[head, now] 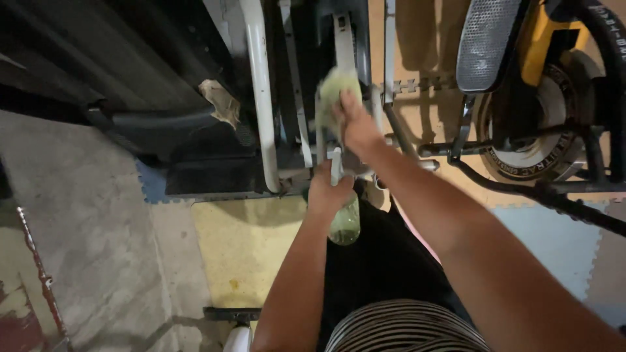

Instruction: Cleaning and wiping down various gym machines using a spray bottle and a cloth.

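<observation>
The right hand presses a pale green cloth against a grey bar of the exercise machine, fingers closed over the cloth's near edge so it bunches up beyond the knuckles. The left hand sits nearer, wrapped round the neck of a spray bottle that hangs below the fist, its greenish liquid showing at the bottom. Both hands work close together, just right of a white tube that runs from far to near.

To wipe well here, I judge that the cloth should be flattened rather than balled, so more of it meets the bar, and drawn along the bar's length in one direction, then folded round to catch the sides. The bottle looks best kept upright and clear of the wiping hand. The light is dim, so the narrow gaps between bars could easily be missed.

To the right stand a perforated grey seat and a yellow frame over a flywheel. Yellow and blue foam mats cover the floor, with bare concrete to the left.
</observation>
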